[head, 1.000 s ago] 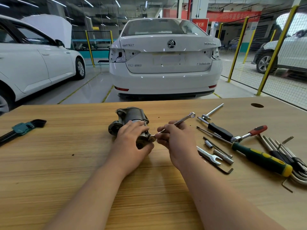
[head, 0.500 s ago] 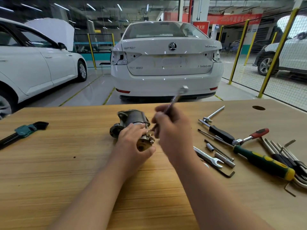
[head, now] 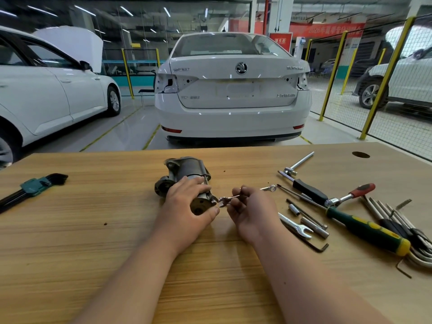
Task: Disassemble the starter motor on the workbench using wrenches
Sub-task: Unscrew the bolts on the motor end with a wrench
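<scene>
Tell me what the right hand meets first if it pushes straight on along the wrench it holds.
The right hand with its wrench would likely meet the starter motor first, at the bolt on its near end, right beside the left hand.

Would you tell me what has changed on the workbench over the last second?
The right hand swung the wrench upward at the starter motor, then brought it back down; it now lies nearly level, open end at the motor's near end. The left hand still grips the motor; the loose tools lie as before.
</scene>
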The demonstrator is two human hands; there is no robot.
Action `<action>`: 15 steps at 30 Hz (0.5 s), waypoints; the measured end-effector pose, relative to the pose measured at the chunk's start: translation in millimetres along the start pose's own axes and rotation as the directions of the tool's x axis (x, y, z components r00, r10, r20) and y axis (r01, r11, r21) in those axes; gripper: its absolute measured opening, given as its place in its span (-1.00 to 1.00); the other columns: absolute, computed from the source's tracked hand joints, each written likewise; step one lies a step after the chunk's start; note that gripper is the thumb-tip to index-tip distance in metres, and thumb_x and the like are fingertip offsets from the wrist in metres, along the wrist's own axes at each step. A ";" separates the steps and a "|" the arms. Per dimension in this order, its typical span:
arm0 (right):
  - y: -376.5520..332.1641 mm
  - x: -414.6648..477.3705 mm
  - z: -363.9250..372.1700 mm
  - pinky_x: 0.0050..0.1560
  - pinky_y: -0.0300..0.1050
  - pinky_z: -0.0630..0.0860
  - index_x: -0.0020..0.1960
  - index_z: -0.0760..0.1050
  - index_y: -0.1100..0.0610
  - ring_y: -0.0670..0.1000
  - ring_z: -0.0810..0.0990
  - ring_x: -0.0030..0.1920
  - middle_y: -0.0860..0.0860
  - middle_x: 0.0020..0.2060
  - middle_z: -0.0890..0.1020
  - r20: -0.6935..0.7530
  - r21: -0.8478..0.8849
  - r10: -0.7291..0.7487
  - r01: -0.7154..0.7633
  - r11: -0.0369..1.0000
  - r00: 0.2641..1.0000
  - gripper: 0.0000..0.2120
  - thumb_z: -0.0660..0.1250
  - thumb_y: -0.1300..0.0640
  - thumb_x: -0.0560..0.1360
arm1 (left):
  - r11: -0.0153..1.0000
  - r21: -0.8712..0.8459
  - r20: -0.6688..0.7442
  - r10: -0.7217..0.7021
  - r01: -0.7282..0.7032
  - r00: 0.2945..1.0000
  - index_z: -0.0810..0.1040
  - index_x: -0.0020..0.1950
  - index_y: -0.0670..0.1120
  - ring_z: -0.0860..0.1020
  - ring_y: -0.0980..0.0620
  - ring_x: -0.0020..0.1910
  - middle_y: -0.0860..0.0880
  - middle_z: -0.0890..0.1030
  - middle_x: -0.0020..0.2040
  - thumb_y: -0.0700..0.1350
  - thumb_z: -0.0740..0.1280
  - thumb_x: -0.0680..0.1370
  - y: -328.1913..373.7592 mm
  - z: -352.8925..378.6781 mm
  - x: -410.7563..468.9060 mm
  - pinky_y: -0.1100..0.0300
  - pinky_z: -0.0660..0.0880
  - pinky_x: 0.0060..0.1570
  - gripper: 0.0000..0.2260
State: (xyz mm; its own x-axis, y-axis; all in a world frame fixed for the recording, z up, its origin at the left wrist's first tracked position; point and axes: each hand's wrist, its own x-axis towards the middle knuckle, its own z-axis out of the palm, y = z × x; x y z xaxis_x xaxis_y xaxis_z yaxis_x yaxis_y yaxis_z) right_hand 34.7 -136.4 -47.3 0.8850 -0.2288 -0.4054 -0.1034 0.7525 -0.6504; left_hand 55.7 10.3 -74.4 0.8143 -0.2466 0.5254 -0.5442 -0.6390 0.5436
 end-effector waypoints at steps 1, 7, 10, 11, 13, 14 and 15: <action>1.2 -0.8 0.2 -0.51 -0.28 0.45 -0.13 0.42 0.16 -0.06 0.38 -0.55 0.02 -0.47 0.53 -0.002 0.008 0.010 -0.010 1.000 1.000 -0.86 0.14 0.27 0.56 | 1.000 0.001 -0.006 0.001 -0.001 1.000 0.48 0.22 0.18 0.07 0.33 0.36 0.35 0.30 0.26 0.08 0.45 0.37 0.0 0.1 -0.1 0.32 0.03 0.27 -0.57; 7.7 -5.0 2.2 -0.51 -0.25 0.49 -0.10 0.42 0.17 -0.04 0.44 -0.49 0.05 -0.42 0.54 0.015 0.089 0.010 -0.012 0.996 1.000 -0.86 0.12 0.25 0.59 | 1.000 0.000 -0.028 0.001 -0.001 1.000 0.51 0.18 0.15 0.08 0.32 0.34 0.33 0.32 0.25 0.08 0.44 0.39 3.1 0.5 -0.4 0.34 0.02 0.27 -0.62; 7.9 -8.2 4.2 -0.48 -0.21 0.50 -0.03 0.44 0.16 -0.05 0.46 -0.53 0.04 -0.44 0.58 0.061 0.038 -0.085 0.082 0.996 0.995 -0.90 0.15 0.24 0.60 | 1.000 -0.008 -0.048 0.007 -0.007 0.999 0.53 0.17 0.13 0.10 0.29 0.35 0.33 0.32 0.23 0.11 0.42 0.39 3.2 1.3 0.7 0.32 0.03 0.27 -0.64; 7.9 -9.2 5.0 -0.47 -0.21 0.50 -0.03 0.45 0.15 -0.06 0.46 -0.53 0.04 -0.43 0.59 0.085 -0.009 -0.135 0.136 0.991 0.987 -0.90 0.16 0.24 0.60 | 1.000 -0.003 -0.049 0.009 -0.010 0.999 0.53 0.17 0.13 0.11 0.28 0.35 0.33 0.32 0.22 0.12 0.42 0.39 3.6 1.1 0.3 0.31 0.04 0.27 -0.63; 7.0 -12.1 6.2 -0.43 -0.19 0.48 -0.06 0.49 0.12 -0.06 0.47 -0.50 0.03 -0.38 0.61 0.154 -0.155 -0.248 0.272 0.950 0.956 -0.87 0.18 0.23 0.59 | 1.000 0.007 -0.044 0.010 -0.010 0.999 0.52 0.18 0.13 0.11 0.28 0.35 0.33 0.31 0.22 0.14 0.41 0.39 4.6 0.8 -0.8 0.30 0.04 0.28 -0.62; 6.4 -14.4 6.8 -0.40 -0.18 0.47 -0.07 0.51 0.09 -0.06 0.48 -0.46 0.03 -0.34 0.62 0.203 -0.255 -0.311 0.357 0.899 0.928 -0.86 0.19 0.22 0.59 | 1.000 0.004 -0.044 0.006 -0.006 0.999 0.52 0.18 0.12 0.11 0.26 0.36 0.33 0.32 0.22 0.14 0.42 0.38 5.0 0.6 0.3 0.30 0.04 0.29 -0.61; 6.1 -17.3 7.7 -0.37 -0.16 0.48 -0.07 0.52 0.05 -0.06 0.50 -0.41 0.00 -0.31 0.62 0.264 -0.366 -0.376 0.453 0.813 0.888 -0.86 0.21 0.20 0.58 | 1.000 0.002 -0.043 -0.004 0.004 0.999 0.53 0.18 0.11 0.12 0.24 0.37 0.31 0.33 0.23 0.13 0.42 0.38 6.9 -0.5 0.7 0.29 0.06 0.31 -0.61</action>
State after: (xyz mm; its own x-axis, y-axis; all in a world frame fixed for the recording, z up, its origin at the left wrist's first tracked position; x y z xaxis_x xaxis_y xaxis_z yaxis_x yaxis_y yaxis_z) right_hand 22.3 -123.2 -39.3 0.9448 -0.3232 0.0545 0.1509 0.2815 -0.9476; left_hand 52.4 6.1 -69.9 0.8069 -0.2124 0.5511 -0.5406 -0.6415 0.5443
